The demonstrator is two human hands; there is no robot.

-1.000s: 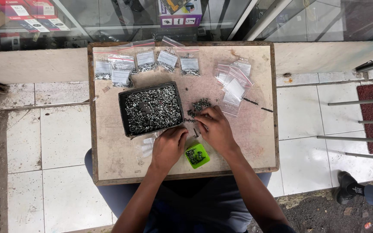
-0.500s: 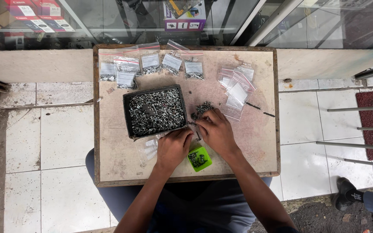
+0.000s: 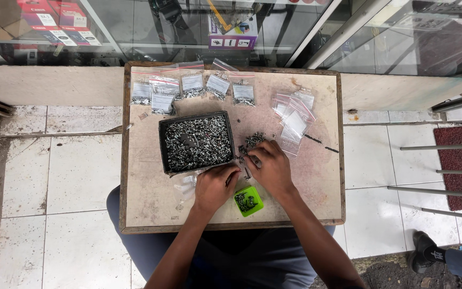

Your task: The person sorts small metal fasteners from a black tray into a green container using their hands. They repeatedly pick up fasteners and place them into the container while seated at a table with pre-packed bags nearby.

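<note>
1. While both hands rest on the worn square wooden table (image 3: 145, 203), the black rectangular tray of small silver screws (image 3: 196, 142) sits mid-table.
2. The left hand (image 3: 215, 187) lies just below the tray's lower right corner, fingers curled; whether it pinches anything I cannot tell.
3. The right hand (image 3: 271, 168), right of the tray, presses fingertips into a loose pile of dark screws (image 3: 251, 143).
4. A small green plastic cup (image 3: 248, 201) holding screws sits below the tray, between the wrists.
5. Clear filled bags (image 3: 191, 84) lie above the tray; empty clear bags (image 3: 294, 120) to its right.

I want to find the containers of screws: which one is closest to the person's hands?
The small green cup, lying just below both hands. The black tray is larger, farther up the board, and much fuller.
</note>
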